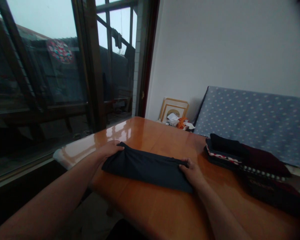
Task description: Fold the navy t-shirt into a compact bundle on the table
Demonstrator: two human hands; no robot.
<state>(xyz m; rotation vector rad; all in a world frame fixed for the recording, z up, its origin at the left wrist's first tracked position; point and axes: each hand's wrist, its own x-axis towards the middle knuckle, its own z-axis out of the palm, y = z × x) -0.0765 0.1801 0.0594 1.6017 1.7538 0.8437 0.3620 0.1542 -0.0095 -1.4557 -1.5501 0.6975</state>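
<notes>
A dark blue-grey garment, folded into a long flat strip, lies across the glossy wooden table in front of me. My left hand pinches its far left corner, thumb on top. At the far right corner my right hand grips the same edge between thumb and fingers. Slight creases run from the left corner. What kind of garment it is, I cannot tell.
Stacked folded clothes sit on the table to the right, with a dark red and black pile beside them. Behind stands a panel covered in blue spotted cloth. Papers and an orange bag lie past the far edge. Glass doors are at left.
</notes>
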